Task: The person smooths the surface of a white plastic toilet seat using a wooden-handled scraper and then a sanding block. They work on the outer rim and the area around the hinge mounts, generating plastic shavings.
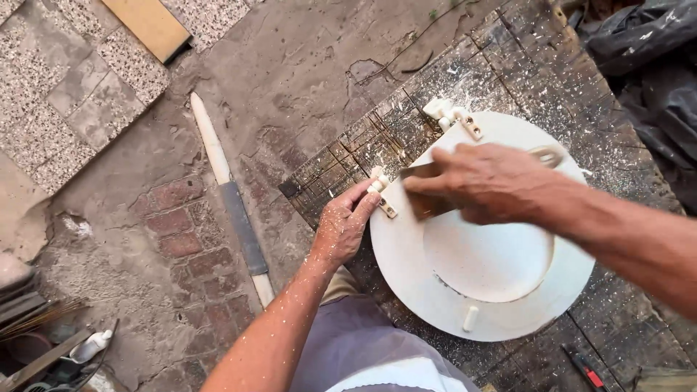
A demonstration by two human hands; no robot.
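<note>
**Blade meets hinge at the seat's left rim**

Here, reading from the left: a long white pole with a grey sleeve (234, 199) lies on the cracked ground, running from upper left down toward the person's knee, well apart from the work; next comes the left hand (343, 226), flecked with white dust, its fingers pressed flat against a small cream hinge bracket (382, 194) at the left edge of the white toilet seat (406, 254); the hand pins rather than grasps, fingertips extended, nothing enclosed in the palm.

The seat lies flat on a dark, scored and paint-spattered workbench (465, 80); its oval opening faces up, and a second hinge bracket (454, 116) sits at the upper rim, further along the same edge; a short white peg (470, 318) stands out near the lower rim.

Further right, the right hand (483, 181) reaches in from the right across the seat, fist closed around a flat brown blade-like tool (420, 190); the tool's long axis runs roughly level, its tip pointing left toward the bracket that the left hand steadies; tip and bracket look just beside one another, though whether they touch I cannot tell; the left hand is the nearer to the bracket, the right hand lying over the seat's upper half.

At the far lower right a small red-handled tool (589, 374) rests on the bench, apart from both hands.
</note>
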